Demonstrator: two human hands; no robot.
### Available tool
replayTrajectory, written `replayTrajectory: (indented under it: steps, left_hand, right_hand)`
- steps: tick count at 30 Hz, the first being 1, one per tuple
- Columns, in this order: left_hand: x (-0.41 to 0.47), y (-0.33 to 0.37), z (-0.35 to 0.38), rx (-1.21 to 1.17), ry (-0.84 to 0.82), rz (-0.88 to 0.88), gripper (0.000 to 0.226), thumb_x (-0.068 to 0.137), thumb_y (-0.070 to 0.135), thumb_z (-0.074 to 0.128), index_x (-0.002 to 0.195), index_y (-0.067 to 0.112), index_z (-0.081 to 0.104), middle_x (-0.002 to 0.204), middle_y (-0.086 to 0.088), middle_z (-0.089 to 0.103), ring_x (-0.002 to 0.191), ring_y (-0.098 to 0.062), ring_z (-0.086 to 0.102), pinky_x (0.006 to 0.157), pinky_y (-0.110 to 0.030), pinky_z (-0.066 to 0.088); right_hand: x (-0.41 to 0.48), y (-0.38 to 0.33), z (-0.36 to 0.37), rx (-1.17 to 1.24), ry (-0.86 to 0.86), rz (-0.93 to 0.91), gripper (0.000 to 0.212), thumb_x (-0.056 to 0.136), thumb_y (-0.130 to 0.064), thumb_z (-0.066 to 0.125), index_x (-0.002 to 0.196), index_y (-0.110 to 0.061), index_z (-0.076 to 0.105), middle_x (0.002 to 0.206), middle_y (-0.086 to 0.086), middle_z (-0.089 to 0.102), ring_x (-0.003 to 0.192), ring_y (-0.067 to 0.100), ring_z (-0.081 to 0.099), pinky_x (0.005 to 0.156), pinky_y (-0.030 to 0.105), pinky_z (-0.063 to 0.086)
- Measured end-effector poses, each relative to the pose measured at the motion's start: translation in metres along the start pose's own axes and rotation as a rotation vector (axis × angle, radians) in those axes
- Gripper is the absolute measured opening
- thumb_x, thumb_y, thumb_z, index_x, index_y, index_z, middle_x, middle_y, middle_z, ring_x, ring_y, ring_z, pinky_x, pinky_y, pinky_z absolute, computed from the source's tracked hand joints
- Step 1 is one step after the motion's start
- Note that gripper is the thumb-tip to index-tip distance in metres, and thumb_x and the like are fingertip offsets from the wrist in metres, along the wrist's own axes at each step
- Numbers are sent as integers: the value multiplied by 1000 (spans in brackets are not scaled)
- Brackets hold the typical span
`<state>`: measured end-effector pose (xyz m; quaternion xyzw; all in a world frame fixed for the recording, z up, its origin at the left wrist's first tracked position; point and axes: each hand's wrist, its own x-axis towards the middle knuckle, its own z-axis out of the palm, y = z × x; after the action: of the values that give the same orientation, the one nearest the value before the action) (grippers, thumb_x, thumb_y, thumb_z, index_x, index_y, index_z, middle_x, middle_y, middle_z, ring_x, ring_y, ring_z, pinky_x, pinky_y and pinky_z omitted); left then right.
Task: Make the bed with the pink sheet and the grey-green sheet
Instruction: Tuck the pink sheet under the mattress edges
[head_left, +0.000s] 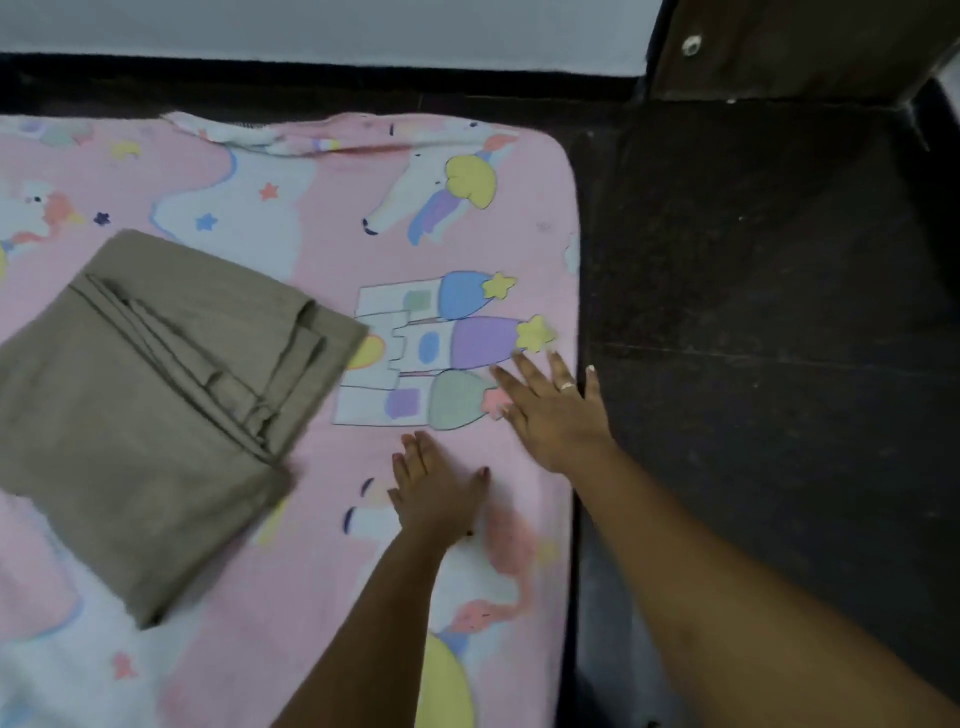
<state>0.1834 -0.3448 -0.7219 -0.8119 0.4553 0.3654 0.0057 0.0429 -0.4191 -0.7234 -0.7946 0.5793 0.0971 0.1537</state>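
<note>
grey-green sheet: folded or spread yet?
Folded. The grey-green sheet lies as a compact stack on the pink sheet, layered edges showing on top. Neither hand touches it.

Single head-worn wide-angle view, aimed forward and steeply down, close over the cartoon-printed pink fabric sheet (332, 249) at its right edge; dark speckled floor (753, 312) fills the right.
</note>
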Motion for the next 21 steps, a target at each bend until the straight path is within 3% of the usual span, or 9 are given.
replayTrajectory:
  steps: [2,5,9,12,17,19,21]
  left_hand:
    - [-9,32,14,-13,-14,-31,93,93,49,47,149,8,-14,158,-7,-16,146,-31,-10,116,-47,6]
    - [-18,58,31,-35,-40,-38,92,94,48,46,148,11,-19,157,-8,-22,144,-33,-16,115,-49,0]
    - [-15,65,36,-16,-64,-68,70,101,34,31,149,14,-16,158,-6,-20,145,-32,-15,115,-49,3]
    - [-7,64,32,-7,-126,-75,64,101,26,25,149,12,-16,157,-6,-20,145,-31,-16,116,-48,3]
    - [-4,64,37,-7,-83,-99,77,98,38,36,149,14,-17,158,-5,-20,145,-30,-16,116,-47,2]
    - [-4,65,38,13,-79,-107,87,95,51,39,148,15,-20,157,-6,-22,145,-30,-17,116,-46,0]
    - [-1,71,32,27,-62,-122,97,86,73,26,147,14,-22,157,-7,-23,145,-30,-16,116,-46,1]
  right_hand:
    - [-6,25,-18,-30,-62,21,53,101,-45,19,150,-40,-2,160,-11,-7,147,22,-9,113,56,-8]
    - [-18,47,-35,-25,-21,-11,56,102,-41,24,151,-33,0,160,-6,-4,147,22,-7,114,53,-8]
    - [-32,25,-33,-26,-59,-355,53,101,-41,27,150,-36,8,160,-6,0,148,19,-2,116,51,-1]
    - [-24,22,-16,-51,-147,-416,50,103,-42,18,151,-39,5,160,-9,-6,147,17,-8,115,50,-4]
    - [3,30,-9,-166,-176,-487,51,101,-48,17,149,-44,-1,158,-13,-13,145,23,-20,114,50,-13]
    - [15,29,-16,-177,-212,-508,51,100,-49,18,148,-46,0,157,-16,-14,144,24,-21,113,50,-14]
    - [33,31,-24,-175,-217,-533,52,97,-54,11,148,-47,3,157,-19,-13,144,25,-21,112,51,-15]
